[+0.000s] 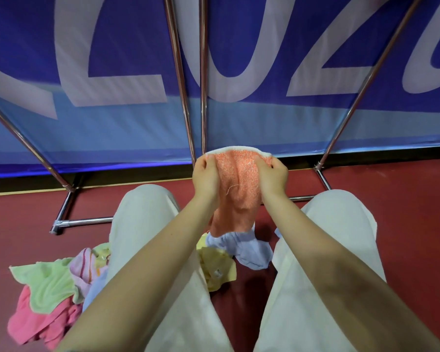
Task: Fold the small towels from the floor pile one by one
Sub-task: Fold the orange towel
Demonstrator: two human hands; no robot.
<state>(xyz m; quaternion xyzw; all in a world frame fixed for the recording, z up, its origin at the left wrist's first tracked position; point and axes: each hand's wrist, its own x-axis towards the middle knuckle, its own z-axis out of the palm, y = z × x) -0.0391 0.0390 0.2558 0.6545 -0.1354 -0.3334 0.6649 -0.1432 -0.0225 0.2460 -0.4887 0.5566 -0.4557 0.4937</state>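
Orange towel (239, 184) pinched at top corners between both hands' fingers (210, 161).

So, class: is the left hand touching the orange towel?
Touching. The head view shows the left hand pinching the orange towel at its top corner, fingers curled over the edge.

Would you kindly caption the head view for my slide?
Both hands, left and right, hold an orange towel up above the floor pile.

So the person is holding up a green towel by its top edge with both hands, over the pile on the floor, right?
Not quite: the towel held up is orange, not green. The head view shows the left hand and right hand gripping its top edge. A green towel lies in the floor pile at the left.
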